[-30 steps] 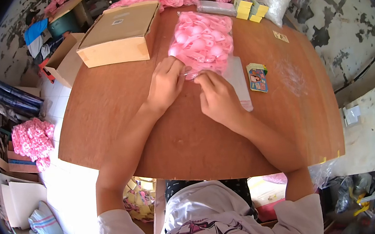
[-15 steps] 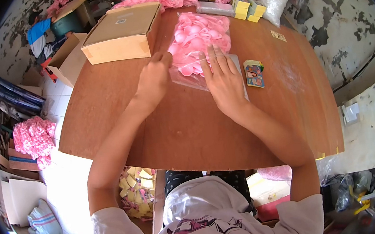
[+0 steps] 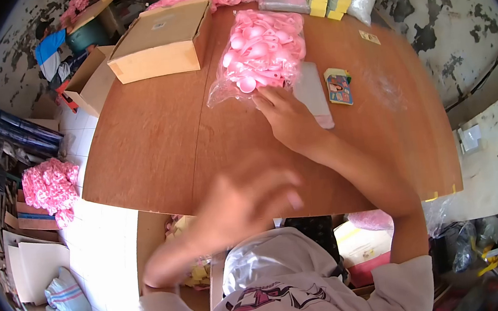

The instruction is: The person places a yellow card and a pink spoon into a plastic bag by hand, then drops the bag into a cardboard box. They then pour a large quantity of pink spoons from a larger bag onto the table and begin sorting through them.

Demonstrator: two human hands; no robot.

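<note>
The head camera sits on your head and faces forward and down. It views the tabletop (image 3: 138, 137) from above your shirt (image 3: 271, 305), which fills the bottom of the frame at close range. Your left hand (image 3: 238, 199) (blurred) lies nearer the lens than your right hand (image 3: 284, 115). The wide view curves straight edges and reaches the wall (image 3: 451, 31).

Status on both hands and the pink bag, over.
Right hand at bag's near end. Left hand blurred, off the bag. Nothing seen between right hand and bag.
</note>
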